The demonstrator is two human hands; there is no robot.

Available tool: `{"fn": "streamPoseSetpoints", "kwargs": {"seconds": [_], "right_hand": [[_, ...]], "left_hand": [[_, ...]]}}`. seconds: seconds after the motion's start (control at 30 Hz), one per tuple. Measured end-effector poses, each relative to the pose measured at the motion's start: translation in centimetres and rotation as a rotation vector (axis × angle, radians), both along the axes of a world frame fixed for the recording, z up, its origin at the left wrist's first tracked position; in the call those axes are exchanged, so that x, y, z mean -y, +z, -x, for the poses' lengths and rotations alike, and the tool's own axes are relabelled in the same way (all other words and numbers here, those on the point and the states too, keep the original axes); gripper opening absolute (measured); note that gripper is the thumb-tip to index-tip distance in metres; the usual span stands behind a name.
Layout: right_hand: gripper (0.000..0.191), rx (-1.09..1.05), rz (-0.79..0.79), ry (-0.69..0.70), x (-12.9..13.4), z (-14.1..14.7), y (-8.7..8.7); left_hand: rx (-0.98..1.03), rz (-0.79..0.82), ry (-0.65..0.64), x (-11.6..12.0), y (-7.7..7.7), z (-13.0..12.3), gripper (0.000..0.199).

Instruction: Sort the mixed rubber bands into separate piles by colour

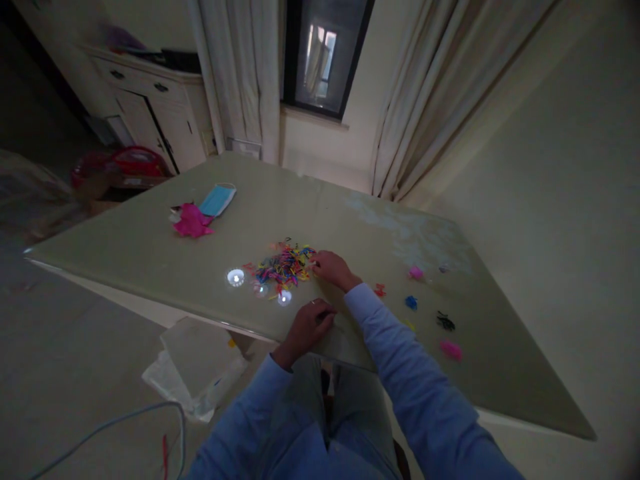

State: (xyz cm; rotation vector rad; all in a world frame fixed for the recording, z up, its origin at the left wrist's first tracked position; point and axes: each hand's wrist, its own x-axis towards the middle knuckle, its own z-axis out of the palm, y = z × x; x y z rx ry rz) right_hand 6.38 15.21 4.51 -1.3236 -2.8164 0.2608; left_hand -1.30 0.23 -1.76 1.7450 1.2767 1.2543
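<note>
Pile of colorful small pieces (284, 265) just left of right hand (331, 268), touching its fingertips, whether fingers clamp one I cannot tell.

R hand (331, 269) at edge of multicolored pile (285, 265), L hand (311, 327) nearby, blue mask (217, 201) w/ pink item (193, 221) on table (280, 200)

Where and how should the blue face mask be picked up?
Pinch the blue mask by its bare right edge, probably coming from the right: it lies flat, that side looks open, and the pink crumpled piece sits against its lower left corner.
</note>
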Motion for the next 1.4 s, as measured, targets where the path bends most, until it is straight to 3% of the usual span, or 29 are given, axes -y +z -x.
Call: {"fn": "streamPoseSetpoints", "kwargs": {"seconds": [0.27, 0.67, 0.9, 0.97, 1.07, 1.17, 1.27, 1.4], "right_hand": [[0.028, 0.172, -0.026, 0.011, -0.1, 1.2, 0.0], [0.028, 0.123, -0.063, 0.041, 0.7, 0.1, -1.4], [0.009, -0.253, -0.016, -0.088, 2.2, -2.9, -1.1], [0.006, -0.524, 0.122, -0.183, 3.4, -4.1, -1.0], [0.015, -1.157, 0.667, -0.305, 6.0, -5.8, -0.2], [0.020, -1.565, 1.145, -0.276, 9.3, -7.5, 1.0], [0.017, -1.699, 1.286, -0.246, 12.0, -8.9, 2.1], [0.016, -1.650, 1.226, -0.287, 13.7, -10.3, 2.4]], "left_hand": [[0.055, 0.037, -0.015, -0.1, 0.1, 0.1, 0.017], [0.044, 0.039, 0.005, -0.2, 0.1, 0.0, 0.017], [0.032, 0.026, 0.016, -0.2, 0.1, 0.1, 0.018], [0.026, 0.026, 0.022, -0.2, 0.2, 0.1, 0.017], [0.023, 0.021, 0.026, -0.3, 0.3, 0.1, 0.017], [0.001, 0.026, 0.024, -0.2, 0.4, 0.2, 0.018], [-0.015, 0.032, 0.024, -0.2, 0.4, 0.2, 0.019], [-0.036, 0.039, 0.024, -0.3, 0.4, 0.3, 0.019]]}}
